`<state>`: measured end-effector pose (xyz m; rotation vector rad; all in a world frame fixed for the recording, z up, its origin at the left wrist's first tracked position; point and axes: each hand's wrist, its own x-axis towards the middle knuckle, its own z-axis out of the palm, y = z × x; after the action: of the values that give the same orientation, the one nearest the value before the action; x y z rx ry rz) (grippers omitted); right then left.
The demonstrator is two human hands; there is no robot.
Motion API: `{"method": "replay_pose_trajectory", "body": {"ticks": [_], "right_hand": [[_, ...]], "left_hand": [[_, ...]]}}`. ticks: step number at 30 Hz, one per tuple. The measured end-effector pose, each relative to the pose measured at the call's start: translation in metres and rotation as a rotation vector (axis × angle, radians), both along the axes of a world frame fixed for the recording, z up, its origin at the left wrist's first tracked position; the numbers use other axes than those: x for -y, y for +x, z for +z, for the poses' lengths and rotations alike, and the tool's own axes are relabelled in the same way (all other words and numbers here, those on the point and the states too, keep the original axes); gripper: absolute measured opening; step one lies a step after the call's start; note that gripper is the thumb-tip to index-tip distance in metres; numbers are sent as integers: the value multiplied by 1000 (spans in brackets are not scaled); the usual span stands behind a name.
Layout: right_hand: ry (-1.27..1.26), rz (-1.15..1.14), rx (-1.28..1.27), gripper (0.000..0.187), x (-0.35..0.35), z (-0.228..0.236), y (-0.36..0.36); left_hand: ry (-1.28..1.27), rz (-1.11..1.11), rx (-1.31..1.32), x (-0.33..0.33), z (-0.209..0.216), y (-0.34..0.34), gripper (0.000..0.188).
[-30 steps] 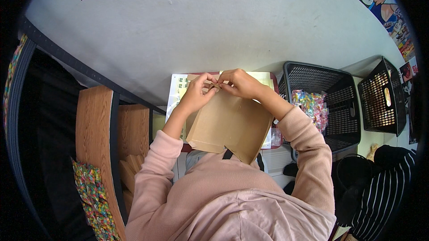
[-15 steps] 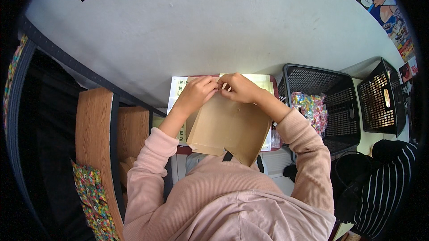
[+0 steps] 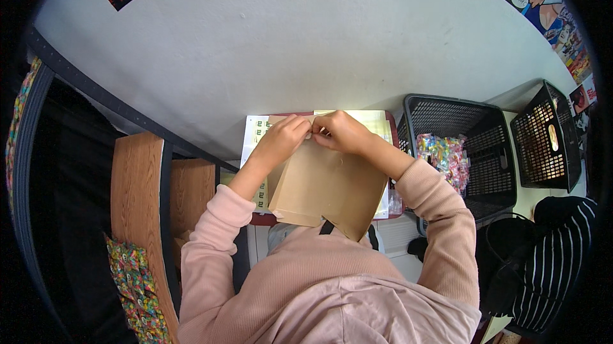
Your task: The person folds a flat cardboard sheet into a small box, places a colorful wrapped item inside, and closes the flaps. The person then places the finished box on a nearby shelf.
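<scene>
A flat brown paper bag (image 3: 329,187) lies tilted over a small desk in front of me. My left hand (image 3: 284,140) and my right hand (image 3: 338,132) meet at its far top edge, both pinching that edge with closed fingers. Under the bag lie white printed sheets (image 3: 254,133) and a pale yellow sheet (image 3: 370,120). Pink sleeves cover both forearms.
A black plastic basket (image 3: 447,120) with colourful small packets (image 3: 444,156) stands right of the desk, a second black basket (image 3: 549,140) beyond it. A person in a striped sleeve (image 3: 562,254) sits at the lower right. Wooden shelves (image 3: 137,203) stand to the left, a grey wall behind.
Both hands have stayed at the bag's top edge, shifting slightly. The bag's lower end has swung a little toward me.
</scene>
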<state>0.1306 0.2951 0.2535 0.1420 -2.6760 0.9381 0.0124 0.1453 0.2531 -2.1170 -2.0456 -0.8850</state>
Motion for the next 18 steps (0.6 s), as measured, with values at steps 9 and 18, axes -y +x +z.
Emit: {"method": "replay_pose_trajectory", "body": {"ticks": [9, 18], "right_hand": [[-52, -9, -39, 6, 0, -5, -3], [-49, -39, -25, 8, 1, -4, -4]], "left_hand": [[12, -11, 73, -3, 0, 2, 11], [17, -2, 54, -5, 5, 3, 10]]}}
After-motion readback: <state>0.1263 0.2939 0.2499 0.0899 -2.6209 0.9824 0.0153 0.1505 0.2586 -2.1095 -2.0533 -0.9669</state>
